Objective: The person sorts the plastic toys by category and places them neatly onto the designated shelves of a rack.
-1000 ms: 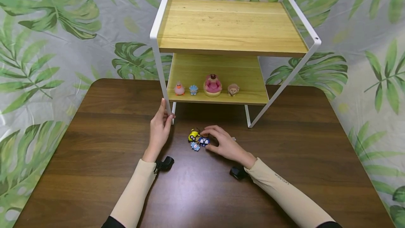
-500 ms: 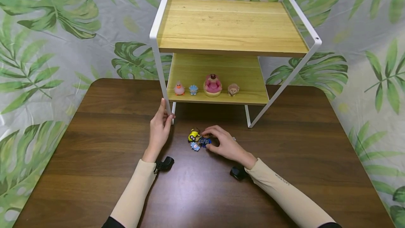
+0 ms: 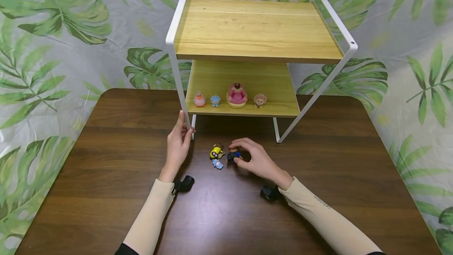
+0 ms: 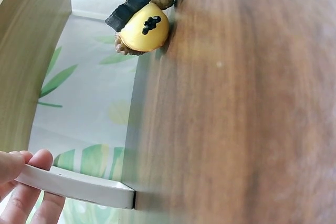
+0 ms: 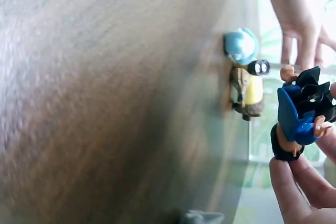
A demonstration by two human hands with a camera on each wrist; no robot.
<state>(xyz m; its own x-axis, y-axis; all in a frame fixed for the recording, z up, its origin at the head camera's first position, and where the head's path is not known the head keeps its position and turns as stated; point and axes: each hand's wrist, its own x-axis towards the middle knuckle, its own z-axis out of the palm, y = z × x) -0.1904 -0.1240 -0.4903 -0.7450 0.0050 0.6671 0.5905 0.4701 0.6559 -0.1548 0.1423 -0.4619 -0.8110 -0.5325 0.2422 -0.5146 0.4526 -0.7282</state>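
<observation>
Blue figurine (image 5: 300,118), pinched, between right-hand fingers (image 5: 286,184)

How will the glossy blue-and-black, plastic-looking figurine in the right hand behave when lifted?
The blue-and-black figurine is probably stiff: its sharp-edged black parts jut out without sagging. It may be slippery, given the shine on its blue surface. It might swivel, since the right hand grips it by fingertips at its dark head.

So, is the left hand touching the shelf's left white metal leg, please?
Touching: the left wrist view shows the left hand gripping the white leg from both sides.
</observation>
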